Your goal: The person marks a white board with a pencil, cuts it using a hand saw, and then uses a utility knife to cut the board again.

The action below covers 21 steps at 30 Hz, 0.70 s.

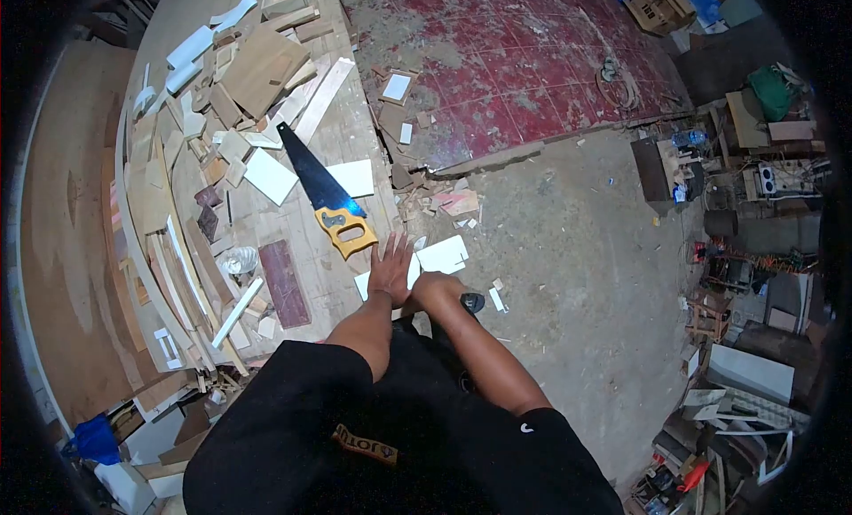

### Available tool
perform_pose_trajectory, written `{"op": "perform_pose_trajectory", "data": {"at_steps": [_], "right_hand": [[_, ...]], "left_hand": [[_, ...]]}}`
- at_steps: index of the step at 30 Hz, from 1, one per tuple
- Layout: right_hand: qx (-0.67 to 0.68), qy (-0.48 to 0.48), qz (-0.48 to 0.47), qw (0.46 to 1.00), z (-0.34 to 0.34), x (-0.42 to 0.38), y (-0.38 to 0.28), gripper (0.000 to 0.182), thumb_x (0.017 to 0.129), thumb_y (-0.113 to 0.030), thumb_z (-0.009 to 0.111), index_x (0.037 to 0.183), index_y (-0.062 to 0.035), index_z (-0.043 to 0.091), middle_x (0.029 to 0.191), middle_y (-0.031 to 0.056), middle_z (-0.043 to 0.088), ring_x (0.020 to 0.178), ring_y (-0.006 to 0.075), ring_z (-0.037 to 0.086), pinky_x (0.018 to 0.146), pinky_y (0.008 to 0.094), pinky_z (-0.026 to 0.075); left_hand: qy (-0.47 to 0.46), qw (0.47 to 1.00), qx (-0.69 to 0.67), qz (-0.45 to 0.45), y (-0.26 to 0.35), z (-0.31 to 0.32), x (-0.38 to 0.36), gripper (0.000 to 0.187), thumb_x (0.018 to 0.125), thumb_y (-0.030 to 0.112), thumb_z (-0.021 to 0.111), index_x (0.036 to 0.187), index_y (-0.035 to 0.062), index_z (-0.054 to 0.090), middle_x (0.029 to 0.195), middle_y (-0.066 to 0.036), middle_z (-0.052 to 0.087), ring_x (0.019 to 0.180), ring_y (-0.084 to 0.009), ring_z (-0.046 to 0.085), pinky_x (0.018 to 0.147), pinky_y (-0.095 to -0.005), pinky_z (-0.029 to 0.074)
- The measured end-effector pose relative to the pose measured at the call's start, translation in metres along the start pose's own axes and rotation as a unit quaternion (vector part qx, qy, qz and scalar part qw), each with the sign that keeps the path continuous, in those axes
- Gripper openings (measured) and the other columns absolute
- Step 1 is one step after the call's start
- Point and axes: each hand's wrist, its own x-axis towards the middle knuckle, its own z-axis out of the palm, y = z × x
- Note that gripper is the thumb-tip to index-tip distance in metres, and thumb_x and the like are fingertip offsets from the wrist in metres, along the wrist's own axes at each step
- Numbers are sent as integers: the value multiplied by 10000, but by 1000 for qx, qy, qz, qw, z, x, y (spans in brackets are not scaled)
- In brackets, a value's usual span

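Observation:
My left hand (390, 271) lies with fingers spread on a white board (444, 254) at the workbench's edge. The board reaches out past the edge and has a small notch in its far part. Right beside it, my right hand (437, 290) is curled into a closed grip around something dark; most of that object is hidden, and a black rounded end (473, 302) shows by the wrist. A handsaw (319, 182) with a yellow handle rests on the bench just beyond my left fingertips.
The wooden workbench (333, 297) carries wood offcuts (262, 71), white pieces (271, 177), a dark red board (285, 284) and long strips (182, 266). Scraps lie on the concrete floor (568, 249). A cardboard box (661, 7) and piled clutter (750, 373) stand farther right.

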Motion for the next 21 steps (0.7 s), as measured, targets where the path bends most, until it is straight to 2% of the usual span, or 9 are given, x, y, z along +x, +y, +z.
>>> {"op": "perform_pose_trajectory", "data": {"at_steps": [2,4,5,6,8,12,14,18,21], "right_hand": [[-3,-4,-4,1000,-3,17,-10,317,892,-265,671,1177,-143,736,1268,54,692,1116,251,686,833,397,565],[-108,-115,-73,985,-9,42,-14,617,766,-557,748,1221,-143,712,1268,80,688,1146,261,673,918,416,539],[-139,-162,-66,975,-5,55,-16,630,751,-565,749,1239,-169,707,1285,56,682,1155,250,666,914,417,536],[-139,-160,-63,975,-7,49,-15,630,751,-565,749,1239,-169,707,1285,56,682,1155,250,666,914,417,536],[-96,-70,-31,992,-11,27,-13,420,843,-333,749,1228,-170,716,1273,14,690,1111,184,682,824,360,564],[-66,-58,0,996,3,14,-1,414,866,-320,727,1242,-149,704,1306,36,672,1130,220,677,848,394,560],[-20,2,16,1000,16,22,3,394,879,-314,713,1227,-129,711,1315,62,665,1141,256,674,874,433,554],[-15,-8,-12,1000,17,42,-1,369,875,-307,706,1189,-116,728,1261,76,694,1131,253,681,899,397,552],[-62,-9,-36,997,17,31,2,345,883,-295,688,1178,-122,733,1243,73,703,1123,238,685,887,387,556]], "left_hand": [[14,999,52,5,-4,8,-1,865,826,372,637,1562,114,263,1670,-76,134,1544,-292,85,1202,-590,99],[-19,997,68,5,-1,-5,-2,802,859,298,596,1567,126,259,1674,-64,121,1546,-283,82,1205,-577,102],[-40,997,68,3,1,-13,-3,796,869,303,595,1568,125,256,1676,-63,114,1547,-280,81,1207,-567,103],[-37,997,67,5,-1,-7,-1,796,869,303,595,1568,125,256,1676,-63,114,1547,-280,81,1207,-567,103],[28,996,84,10,-5,15,2,948,775,437,678,1551,83,266,1670,-97,113,1546,-298,49,1202,-589,96],[12,1000,-7,0,-2,-5,-4,956,775,438,679,1556,91,251,1669,-97,121,1545,-301,56,1204,-587,95],[-5,1000,15,4,-1,-11,-7,890,846,578,545,1557,113,282,1670,-78,134,1545,-288,79,1203,-581,83],[-12,999,30,8,-1,-11,-6,947,781,446,672,1555,96,254,1668,-95,125,1542,-306,84,1207,-589,94],[0,1000,15,7,-3,1,-9,945,776,465,678,1549,102,274,1666,-94,136,1541,-307,90,1205,-592,96]]}}
